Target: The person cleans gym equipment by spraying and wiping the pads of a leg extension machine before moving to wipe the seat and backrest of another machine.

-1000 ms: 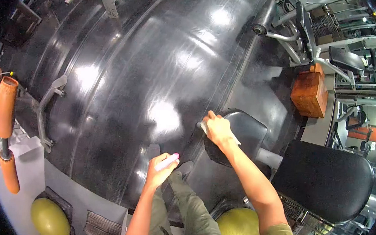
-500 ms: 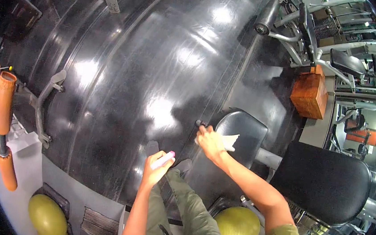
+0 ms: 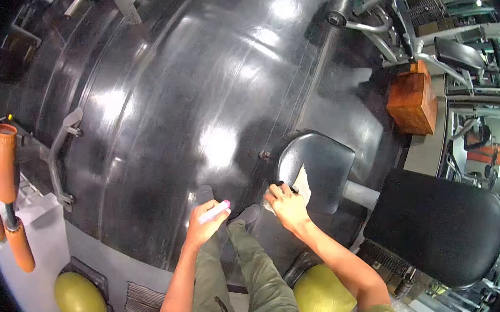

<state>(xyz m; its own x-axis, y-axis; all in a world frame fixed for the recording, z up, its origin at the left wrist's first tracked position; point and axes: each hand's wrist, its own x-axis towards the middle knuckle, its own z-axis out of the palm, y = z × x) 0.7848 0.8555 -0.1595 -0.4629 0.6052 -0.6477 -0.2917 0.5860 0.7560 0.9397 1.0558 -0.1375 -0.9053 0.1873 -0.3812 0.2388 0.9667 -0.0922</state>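
Note:
My left hand (image 3: pixel 203 226) is closed around a small white bottle (image 3: pixel 214 212) with a pink cap, held above my shoes. In my right hand (image 3: pixel 288 210) is a pale cloth (image 3: pixel 303 184), bunched under the fingers with a loose corner sticking out toward the far side. That hand is at the left edge of a black padded seat (image 3: pixel 330 157); whether the cloth presses on the padding is hard to see. Just beyond the seat's left side is a small dark knob (image 3: pixel 265 155).
A wider black pad (image 3: pixel 434 225) joins the seat by a metal bar (image 3: pixel 361 194). Yellow-green balls (image 3: pixel 324 296) lie near my legs. An orange-brown wooden box (image 3: pixel 412 103) stands far right, among gym machines. Orange padded rollers (image 3: pixel 4 161) rise at left. The black floor (image 3: pixel 178 90) is shiny.
My right hand has moved back toward me with the cloth, away from the dark knob and along the seat's side. The left hand still holds the bottle. The whole view has shifted slightly.

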